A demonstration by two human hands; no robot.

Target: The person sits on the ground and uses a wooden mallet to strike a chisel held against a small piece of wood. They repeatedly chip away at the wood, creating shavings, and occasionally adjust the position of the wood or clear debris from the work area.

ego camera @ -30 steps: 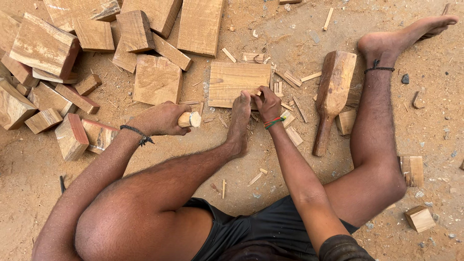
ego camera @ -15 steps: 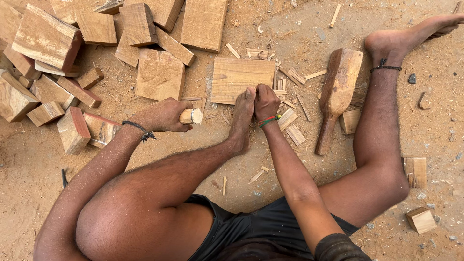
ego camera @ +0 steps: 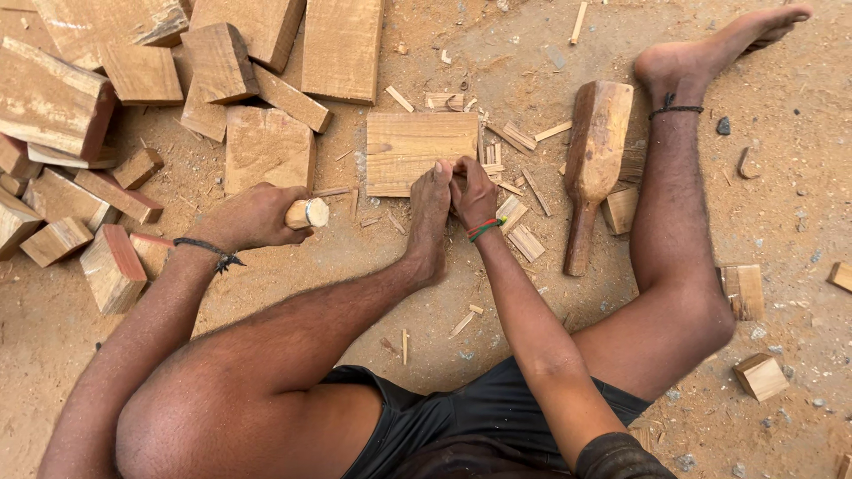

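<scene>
- A pile of wooden blocks (ego camera: 133,71) lies on the sandy floor (ego camera: 799,177).
- The left hand (ego camera: 253,215) has its fingers wrapped round a wooden handle (ego camera: 306,213).
- The right hand (ego camera: 475,191), fingers curled, rests at the near edge of a flat wooden board (ego camera: 417,146).
- A wooden mallet (ego camera: 593,160) lies beside it.

Raw timber on a dusty dirt floor

The flat board (ego camera: 422,151) is pale, matt, unfinished wood with visible grain; the mallet (ego camera: 593,160) looks smoother and browner. Rough-sawn blocks (ego camera: 266,146) show splintery faces. The round handle (ego camera: 307,213) is bare wood. The floor (ego camera: 781,204) is gritty sand and sawdust.
</scene>
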